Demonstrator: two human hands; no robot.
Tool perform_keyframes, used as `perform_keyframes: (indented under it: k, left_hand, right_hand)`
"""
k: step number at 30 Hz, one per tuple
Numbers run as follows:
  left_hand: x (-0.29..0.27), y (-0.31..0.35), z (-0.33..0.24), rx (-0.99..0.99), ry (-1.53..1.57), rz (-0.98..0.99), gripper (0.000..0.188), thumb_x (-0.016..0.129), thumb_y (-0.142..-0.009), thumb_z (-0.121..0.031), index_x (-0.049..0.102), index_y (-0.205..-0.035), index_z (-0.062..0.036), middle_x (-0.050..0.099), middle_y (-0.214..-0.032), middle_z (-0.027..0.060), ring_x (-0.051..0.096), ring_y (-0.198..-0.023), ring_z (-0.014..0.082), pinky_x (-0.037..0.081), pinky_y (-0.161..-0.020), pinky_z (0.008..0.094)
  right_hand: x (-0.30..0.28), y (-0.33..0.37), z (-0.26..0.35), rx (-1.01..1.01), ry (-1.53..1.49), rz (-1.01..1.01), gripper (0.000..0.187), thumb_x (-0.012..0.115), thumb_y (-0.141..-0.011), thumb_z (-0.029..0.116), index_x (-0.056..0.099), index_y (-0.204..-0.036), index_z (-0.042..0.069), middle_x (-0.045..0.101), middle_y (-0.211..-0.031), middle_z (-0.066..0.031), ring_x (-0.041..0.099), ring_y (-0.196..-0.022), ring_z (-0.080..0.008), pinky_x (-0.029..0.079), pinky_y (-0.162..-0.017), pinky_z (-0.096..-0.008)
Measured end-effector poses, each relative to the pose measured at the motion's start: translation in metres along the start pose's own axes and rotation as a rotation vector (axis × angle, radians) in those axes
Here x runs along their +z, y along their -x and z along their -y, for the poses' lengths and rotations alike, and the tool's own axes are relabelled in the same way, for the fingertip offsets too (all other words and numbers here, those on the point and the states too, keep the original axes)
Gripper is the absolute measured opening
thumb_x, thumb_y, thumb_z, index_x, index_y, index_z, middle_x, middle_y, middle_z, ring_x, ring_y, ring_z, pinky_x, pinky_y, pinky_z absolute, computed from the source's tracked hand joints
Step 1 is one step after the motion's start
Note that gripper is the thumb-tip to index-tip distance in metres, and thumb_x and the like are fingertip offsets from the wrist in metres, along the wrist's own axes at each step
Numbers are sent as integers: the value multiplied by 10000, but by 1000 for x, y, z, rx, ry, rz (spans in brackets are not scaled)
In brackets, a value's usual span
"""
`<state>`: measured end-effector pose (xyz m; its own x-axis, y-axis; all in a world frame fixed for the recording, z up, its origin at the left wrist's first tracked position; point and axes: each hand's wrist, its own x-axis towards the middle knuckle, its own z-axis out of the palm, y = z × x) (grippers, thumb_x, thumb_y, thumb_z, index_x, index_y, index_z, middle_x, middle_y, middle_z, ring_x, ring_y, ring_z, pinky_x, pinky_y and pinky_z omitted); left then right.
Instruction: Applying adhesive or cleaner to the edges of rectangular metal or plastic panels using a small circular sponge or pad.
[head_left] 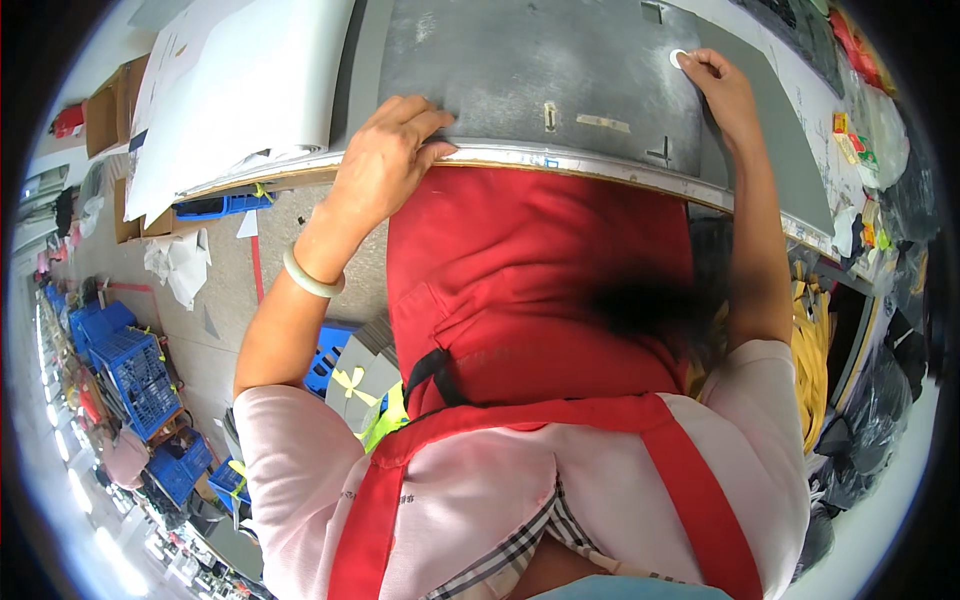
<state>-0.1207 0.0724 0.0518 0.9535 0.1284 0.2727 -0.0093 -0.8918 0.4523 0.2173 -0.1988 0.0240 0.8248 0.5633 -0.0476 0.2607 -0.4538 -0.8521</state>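
Observation:
A dark grey template board (520,75) with small cut slots lies on top of a larger grey sheet (790,130). Flat on the board's near left edge, my left hand (397,145) rests with its fingers spread and nothing visible in it. At the board's right edge, my right hand (718,88) pinches a small white round disc (678,60), perhaps tailor's chalk, between thumb and fingers. Strips of tape (603,123) are stuck on the board near its front.
A large roll of white paper (250,80) covers the table's left end. Plastic bags (875,140) and small packets lie at the right. Below on the left are blue plastic crates (135,375) on the floor; yellow cloth (805,350) hangs at the right.

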Motion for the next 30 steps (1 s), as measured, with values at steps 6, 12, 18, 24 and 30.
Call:
perform_keyframes:
  k: [6,12,18,24,30]
  left_hand:
    - [1,3,2,6,-10,-34,213,759,-804,-108,695,-981,-8,662,-981,107,620,-944,325,516,-817,406]
    - [4,5,4,-5,-24,-58,207,772,-796,-132,695,-942,-7,663,-952,98,625,-920,312,522,-791,400]
    - [6,4,5,33,-45,-80,191,772,-793,-139,690,-912,-15,657,-922,84,622,-879,301,522,-761,397]
    - [5,5,1,53,-53,-106,187,793,-768,-82,687,-898,1,654,-887,116,622,-838,313,506,-732,395]
    - [4,3,-3,-3,-63,-66,187,794,-769,-77,684,-899,1,661,-910,119,627,-844,308,516,-731,383]
  right_hand:
    - [10,0,-2,-71,-23,-26,298,752,-892,335,686,-895,45,535,-772,59,450,-739,-62,377,-700,-229]
    - [12,-1,-2,-108,-14,-23,283,753,-892,320,683,-886,45,521,-758,65,442,-728,-59,371,-685,-232]
    - [6,0,-1,-62,60,-7,256,745,-909,304,691,-924,55,578,-825,75,478,-777,-40,385,-740,-204]
    - [14,-8,-14,-150,65,-20,257,747,-910,295,690,-919,44,561,-800,70,465,-762,-35,384,-698,-213]
    - [14,-3,-11,-112,87,-56,268,748,-905,303,683,-927,44,541,-771,51,466,-745,-56,397,-695,-228]
